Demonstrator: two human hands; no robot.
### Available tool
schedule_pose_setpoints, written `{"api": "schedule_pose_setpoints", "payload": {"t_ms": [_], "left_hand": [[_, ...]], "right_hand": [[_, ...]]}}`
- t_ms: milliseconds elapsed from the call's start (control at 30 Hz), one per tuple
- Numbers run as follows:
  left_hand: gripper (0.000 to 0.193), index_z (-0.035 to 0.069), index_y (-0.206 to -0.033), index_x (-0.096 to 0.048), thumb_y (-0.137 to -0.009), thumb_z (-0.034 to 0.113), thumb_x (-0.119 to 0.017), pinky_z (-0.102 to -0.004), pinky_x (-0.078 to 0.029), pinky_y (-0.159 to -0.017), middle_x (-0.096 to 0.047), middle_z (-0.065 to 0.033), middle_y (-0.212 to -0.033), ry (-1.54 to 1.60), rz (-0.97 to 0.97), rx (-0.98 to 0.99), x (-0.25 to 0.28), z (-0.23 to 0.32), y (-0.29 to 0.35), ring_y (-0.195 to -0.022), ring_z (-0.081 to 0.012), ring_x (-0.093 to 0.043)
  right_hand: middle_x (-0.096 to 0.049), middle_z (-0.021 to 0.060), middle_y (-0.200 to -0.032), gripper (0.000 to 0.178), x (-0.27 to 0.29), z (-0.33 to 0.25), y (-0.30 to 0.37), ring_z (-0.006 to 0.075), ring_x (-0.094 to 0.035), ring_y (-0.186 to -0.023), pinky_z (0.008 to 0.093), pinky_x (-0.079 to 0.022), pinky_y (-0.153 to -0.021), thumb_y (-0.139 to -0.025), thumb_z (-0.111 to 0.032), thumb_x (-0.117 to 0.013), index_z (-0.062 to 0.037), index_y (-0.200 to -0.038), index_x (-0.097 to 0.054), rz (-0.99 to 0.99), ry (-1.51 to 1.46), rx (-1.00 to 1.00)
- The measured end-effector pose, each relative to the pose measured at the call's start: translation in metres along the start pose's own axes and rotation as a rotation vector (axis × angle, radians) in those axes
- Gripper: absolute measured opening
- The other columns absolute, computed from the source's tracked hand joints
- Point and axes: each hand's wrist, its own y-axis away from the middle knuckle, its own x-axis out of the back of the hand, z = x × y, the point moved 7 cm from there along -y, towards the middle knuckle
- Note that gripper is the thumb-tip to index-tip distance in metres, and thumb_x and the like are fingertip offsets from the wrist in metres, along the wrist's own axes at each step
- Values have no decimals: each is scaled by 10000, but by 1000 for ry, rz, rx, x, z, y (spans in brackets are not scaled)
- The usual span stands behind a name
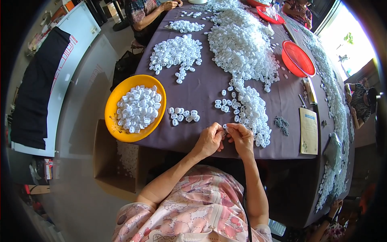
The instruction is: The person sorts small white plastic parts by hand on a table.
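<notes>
At the near table edge my left hand (pixel 210 140) and my right hand (pixel 242 139) meet with fingers pinched. Between the fingertips shows a small white oval plastic piece with two holes (pixel 225 127); both hands seem to grip it. Right beside my right hand lies a heap of the same white pieces (pixel 253 111). Several loose ones (pixel 225 105) are scattered just beyond my hands. To the left of them is a small cluster of pieces (pixel 183 115). A yellow bowl (pixel 114 131) filled with such pieces stands at the table's left corner.
More piles (pixel 176 52) and a large mound (pixel 240 44) cover the far table. Red basins (pixel 298 59), a brown envelope (pixel 308 131) and a grey tangle (pixel 281 125) lie to the right. A cardboard box (pixel 105 161) sits below the left corner. Other people work around the table.
</notes>
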Motion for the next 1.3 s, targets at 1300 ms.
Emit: {"api": "schedule_pose_setpoints", "payload": {"t_ms": [1300], "left_hand": [[191, -43, -790, -603, -882, 124, -610, -223, -509, -500, -607, -29, -663, 244, 173, 42, 4, -18, -6, -589, -62, -564]], "right_hand": [[-630, 82, -878, 340, -13, -31, 15, 221, -614, -760, 290, -501, -615, -656, 24, -697, -32, -984, -625, 68, 354, 375]]}}
